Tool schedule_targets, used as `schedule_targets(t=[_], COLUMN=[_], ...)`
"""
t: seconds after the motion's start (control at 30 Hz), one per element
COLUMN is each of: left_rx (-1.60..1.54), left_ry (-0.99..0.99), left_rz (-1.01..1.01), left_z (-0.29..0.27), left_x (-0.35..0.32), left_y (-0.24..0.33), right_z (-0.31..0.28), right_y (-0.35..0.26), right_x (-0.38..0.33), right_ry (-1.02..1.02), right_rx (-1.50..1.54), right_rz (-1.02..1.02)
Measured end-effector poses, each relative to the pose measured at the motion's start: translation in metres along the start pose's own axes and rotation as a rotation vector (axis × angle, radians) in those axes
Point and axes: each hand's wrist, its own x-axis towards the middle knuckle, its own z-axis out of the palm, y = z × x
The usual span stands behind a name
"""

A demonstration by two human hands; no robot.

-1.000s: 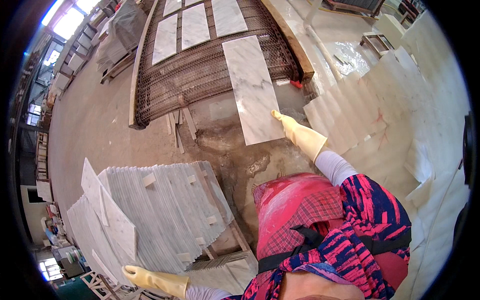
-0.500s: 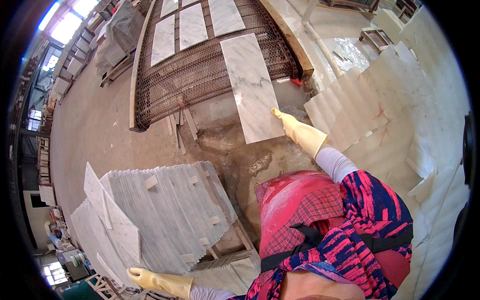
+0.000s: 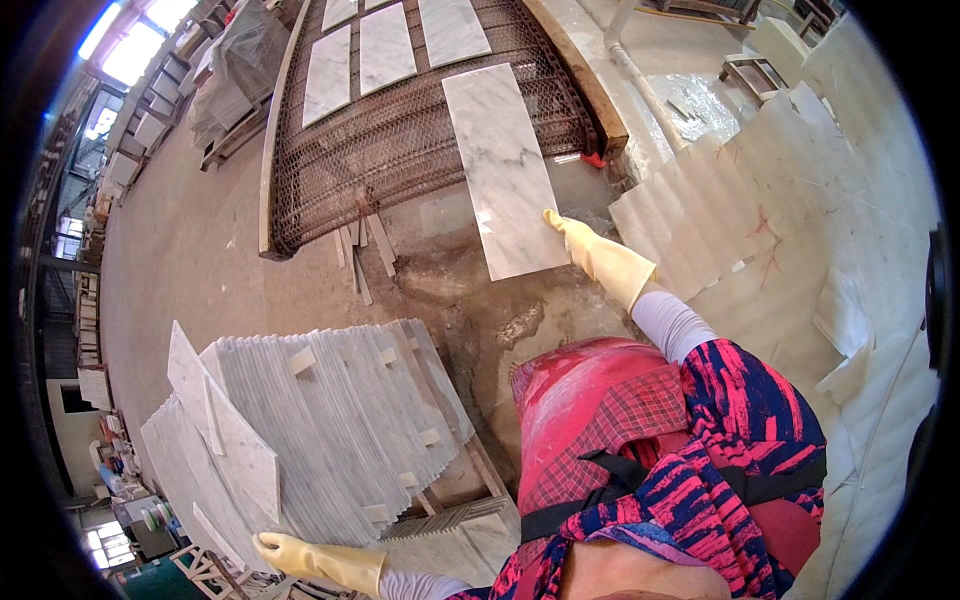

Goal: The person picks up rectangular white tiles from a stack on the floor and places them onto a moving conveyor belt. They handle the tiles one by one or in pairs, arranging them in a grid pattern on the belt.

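A long marble tile (image 3: 500, 170), white with grey veins, lies with its far part on a wire-mesh belt (image 3: 410, 155) and its near end jutting past the belt's end. At that tile's right edge is my right hand (image 3: 590, 250), in a yellow rubber glove, thumb over the top face and the other fingers hidden beneath. My left hand (image 3: 310, 560), gloved alike, has its fingers together and bent at the lower corner of a leaning marble tile (image 3: 225, 430). What those fingers hold, if anything, is hidden. Behind that tile stands a stack of marble tiles (image 3: 320, 420) on edge.
More tiles (image 3: 388, 48) lie farther up the belt, between side rails (image 3: 575, 70). Thin stone strips (image 3: 382, 245) lean near the belt's end. Pale sheeting (image 3: 700, 210) covers the right side. Wrapped goods (image 3: 240, 60) stand at the far left.
The long tile has slid slightly farther onto the belt, and my right hand has moved a little away with it. The tiles up the belt have shifted slightly. My left hand stays put.
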Motion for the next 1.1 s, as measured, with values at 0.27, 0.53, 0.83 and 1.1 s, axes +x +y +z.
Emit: schedule_targets(t=[0.27,0.53,0.83,1.1], left_rx=[-0.012,-0.013,-0.002,-0.012], left_ry=[-0.002,0.001,0.017,0.028], left_rz=[0.003,-0.002,-0.005,-0.015], left_z=[-0.002,-0.006,-0.006,-0.009], left_x=[-0.003,-0.008,-0.004,-0.006], left_y=[-0.002,-0.009,-0.004,-0.006], right_z=[0.012,-0.001,0.007,0.002], right_y=[-0.019,-0.013,-0.02,-0.009], right_x=[-0.033,-0.018,-0.016,0.0], right_ry=[-0.055,-0.052,0.114,0.04], right_rx=[0.123,-0.04,-0.104,-0.077], right_rz=[-0.012,-0.117,-0.084,-0.164])
